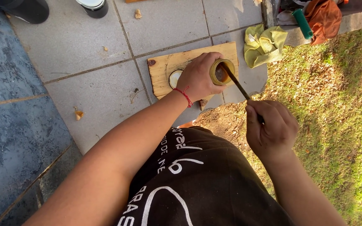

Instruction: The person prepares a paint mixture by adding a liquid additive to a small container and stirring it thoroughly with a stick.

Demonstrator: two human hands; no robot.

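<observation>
A black printed shirt (197, 184) fills the foreground. Beyond it, grey paving slabs (93, 54) carry a wooden board (164, 69). A yellow cloth (265, 44) lies beside the board. The left hand (197, 77) grips a bamboo cup (222, 72) over the board. The right hand (271, 127) pinches a thin stick (236, 83), its tip inside the cup.

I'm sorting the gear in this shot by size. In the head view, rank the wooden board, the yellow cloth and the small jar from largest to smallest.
1. Wooden board, partly hidden by the left hand.
2. Yellow cloth, crumpled, so its true size is unsure.
3. Jar, smallest, held in the left hand.
</observation>
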